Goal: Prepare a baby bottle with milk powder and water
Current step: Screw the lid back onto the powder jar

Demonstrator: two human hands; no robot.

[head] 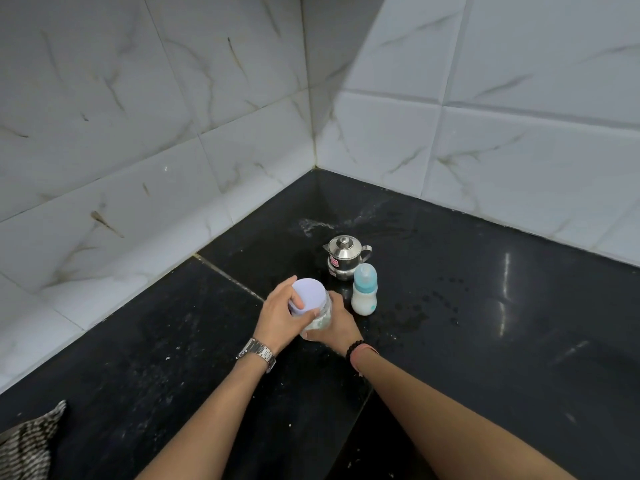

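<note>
One clear jar [317, 318] holding white powder stands on the black counter [485, 323]. The left hand [282, 315] clamps its fingers on the one lilac lid [309, 293]; the right hand [337, 327] wraps the jar body. One capped baby bottle [364, 289], holding white liquid, stands just right. One lidded steel pot [344, 257] stands behind; contents hidden.

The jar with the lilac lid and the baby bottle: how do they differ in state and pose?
The jar is held in both hands and tilted; the baby bottle stands upright, untouched, on the black counter. The jar has a flat lilac lid; the bottle has a domed clear cap. Both are closed, with white contents.
</note>
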